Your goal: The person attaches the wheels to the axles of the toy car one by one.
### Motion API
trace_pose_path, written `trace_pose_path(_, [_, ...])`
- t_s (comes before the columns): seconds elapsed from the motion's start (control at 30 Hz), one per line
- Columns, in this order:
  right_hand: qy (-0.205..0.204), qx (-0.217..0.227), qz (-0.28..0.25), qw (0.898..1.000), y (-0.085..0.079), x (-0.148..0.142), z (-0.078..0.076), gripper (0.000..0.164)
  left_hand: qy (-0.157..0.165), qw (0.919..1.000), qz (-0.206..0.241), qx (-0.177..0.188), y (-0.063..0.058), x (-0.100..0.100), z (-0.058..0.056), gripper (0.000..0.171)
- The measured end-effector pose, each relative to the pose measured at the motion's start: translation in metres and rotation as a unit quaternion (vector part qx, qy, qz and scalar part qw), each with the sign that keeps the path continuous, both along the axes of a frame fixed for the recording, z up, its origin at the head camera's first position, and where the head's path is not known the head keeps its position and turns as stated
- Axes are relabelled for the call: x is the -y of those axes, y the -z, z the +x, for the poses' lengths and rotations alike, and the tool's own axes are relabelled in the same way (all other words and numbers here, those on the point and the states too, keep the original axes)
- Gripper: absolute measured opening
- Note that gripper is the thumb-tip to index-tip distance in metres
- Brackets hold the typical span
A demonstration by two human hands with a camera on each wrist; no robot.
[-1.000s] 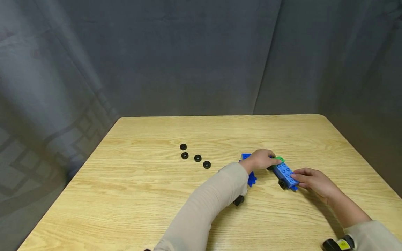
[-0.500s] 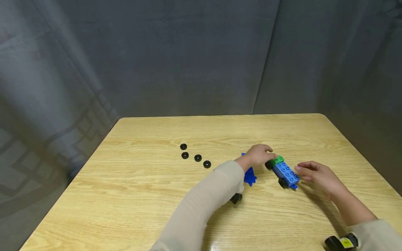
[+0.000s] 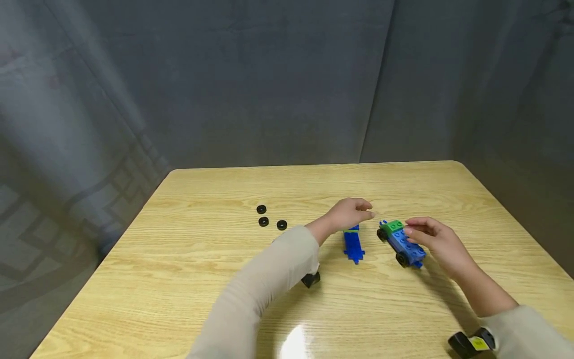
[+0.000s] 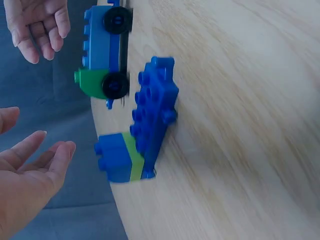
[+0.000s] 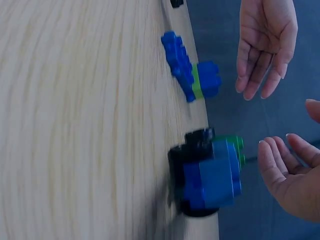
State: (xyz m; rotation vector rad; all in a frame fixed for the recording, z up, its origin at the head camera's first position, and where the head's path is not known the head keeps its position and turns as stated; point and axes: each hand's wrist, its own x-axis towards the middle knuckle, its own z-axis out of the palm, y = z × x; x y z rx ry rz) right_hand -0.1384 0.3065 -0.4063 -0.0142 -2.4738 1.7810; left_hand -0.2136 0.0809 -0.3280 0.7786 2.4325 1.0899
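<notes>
A toy car (image 3: 405, 244) of building blocks stands on the table, with a light blue block (image 4: 97, 42), a green block (image 3: 393, 227) at its far end and black wheels (image 4: 116, 85). My right hand (image 3: 434, 242) hovers over it with loosely bent fingers; the right wrist view shows a gap between the fingertips and the blocks. Left of the car lies a blue car base (image 3: 353, 245) without wheels. A lime plate (image 4: 133, 156) and a blue block (image 4: 116, 157) are stacked at its far end. Above that end is my left hand (image 3: 347, 213), its fingers relaxed and holding nothing.
Several black tires lie at the middle left, such as the near tire (image 3: 281, 225) and the far tire (image 3: 261, 209). A wooden table (image 3: 148, 279) spans the view, with a grey curtain (image 3: 269, 85) behind it.
My left hand has let go of the car's green end and moved left over the wheelless base. The right hand came off the near end and now hovers above the car.
</notes>
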Motion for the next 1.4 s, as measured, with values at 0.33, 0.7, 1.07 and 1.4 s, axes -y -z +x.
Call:
trace_pose_path(0.33, [-0.061,0.038,0.040,0.997,-0.058,0.074,0.016,0.057,-0.007,0.9999,0.006,0.008,-0.008,0.038,0.002,0.037])
trace_pose_path(0.7, [-0.131,0.068,0.064,0.987,-0.052,0.095,0.003,0.068,-0.027,0.9995,0.013,0.009,0.005,0.080,0.000,0.035])
trace_pose_path(1.07, [-0.170,0.115,0.113,0.972,-0.045,0.105,-0.007,0.098,-0.049,0.9982,0.032,0.010,0.019,0.117,0.000,0.034])
trace_pose_path(1.4, [-0.189,0.101,0.160,0.964,-0.044,0.109,-0.017,0.109,-0.078,0.9959,0.042,0.020,0.029,0.144,-0.001,0.031])
